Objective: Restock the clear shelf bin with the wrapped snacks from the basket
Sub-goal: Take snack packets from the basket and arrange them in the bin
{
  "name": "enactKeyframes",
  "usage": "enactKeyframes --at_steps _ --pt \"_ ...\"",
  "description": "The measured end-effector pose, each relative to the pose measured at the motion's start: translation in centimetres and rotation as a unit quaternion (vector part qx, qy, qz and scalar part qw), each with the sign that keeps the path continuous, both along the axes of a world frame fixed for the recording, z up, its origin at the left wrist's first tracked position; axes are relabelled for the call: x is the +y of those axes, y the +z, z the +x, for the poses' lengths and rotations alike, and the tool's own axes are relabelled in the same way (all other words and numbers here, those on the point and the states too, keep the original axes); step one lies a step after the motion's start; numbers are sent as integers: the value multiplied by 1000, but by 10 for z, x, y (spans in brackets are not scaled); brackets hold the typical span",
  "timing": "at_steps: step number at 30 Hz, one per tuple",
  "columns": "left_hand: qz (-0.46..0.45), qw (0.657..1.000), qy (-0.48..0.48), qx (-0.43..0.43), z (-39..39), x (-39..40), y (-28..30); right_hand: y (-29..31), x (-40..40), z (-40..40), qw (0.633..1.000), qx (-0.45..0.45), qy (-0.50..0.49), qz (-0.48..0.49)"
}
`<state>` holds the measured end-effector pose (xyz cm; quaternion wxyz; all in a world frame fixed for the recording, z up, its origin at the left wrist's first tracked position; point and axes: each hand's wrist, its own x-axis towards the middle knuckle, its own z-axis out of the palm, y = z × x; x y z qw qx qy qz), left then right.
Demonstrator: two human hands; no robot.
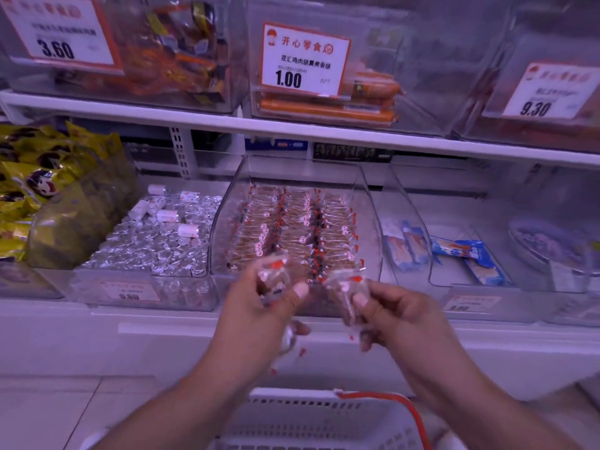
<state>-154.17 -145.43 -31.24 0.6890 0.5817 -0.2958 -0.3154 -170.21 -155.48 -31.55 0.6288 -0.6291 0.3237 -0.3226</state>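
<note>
Snacks in clear red-marked wrappers pinched in left hand and right hand, held at front edge of clear shelf bin, rows of wrapped snacks inside, white basket below.

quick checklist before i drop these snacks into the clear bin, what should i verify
1. Left hand grips wrapped snacks: ok.
2. Right hand grips wrapped snacks too: ok.
3. Both hands in front of the clear bin with matching red-marked packs, not the foil bin beside it: ok.
4. Room left in the bin: ok, rows lie below the rim.
5. Loose wrappers dangling under the left hand could slip: not ok.
6. Stock left in the basket: cannot tell, its inside is mostly out of frame.
</note>
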Motion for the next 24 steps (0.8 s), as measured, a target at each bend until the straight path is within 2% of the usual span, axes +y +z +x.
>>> enactKeyframes --at_steps 1,2,3,4,5,7,10,11,13,15,17,21,24 --pt "4 1000 11 -19 11 -6 8 11 -13 -6 999 23 -18 -34" --pt "13 996 23 -81 23 -15 18 26 -28 -8 994 55 -42 -84" --pt "36 981 25 -191 36 -26 27 35 -40 -10 984 87 -63 -145" --pt "67 948 8 -311 47 -39 36 39 -47 -10 970 127 -57 -198" --pt "100 902 -31 -419 54 -53 47 45 -54 -7 954 169 -48 -244" --pt "167 805 -144 -551 61 -84 61 59 -67 2 907 240 -19 -346" --pt "255 688 -284 -618 56 -124 57 67 -75 15 793 350 100 -488" --pt "274 659 -305 -630 53 -133 52 66 -76 19 762 375 140 -510" --pt "281 620 -318 -660 49 -147 41 68 -78 25 724 430 178 -509" --pt "265 604 -314 -683 45 -155 33 67 -80 32 698 468 187 -508" --pt "244 610 -298 -693 43 -159 27 66 -82 38 692 474 189 -510" --pt "232 641 -287 -672 50 -163 24 68 -89 41 708 456 187 -506" --pt "227 642 -287 -673 58 -160 21 62 -91 38 739 427 157 -497"
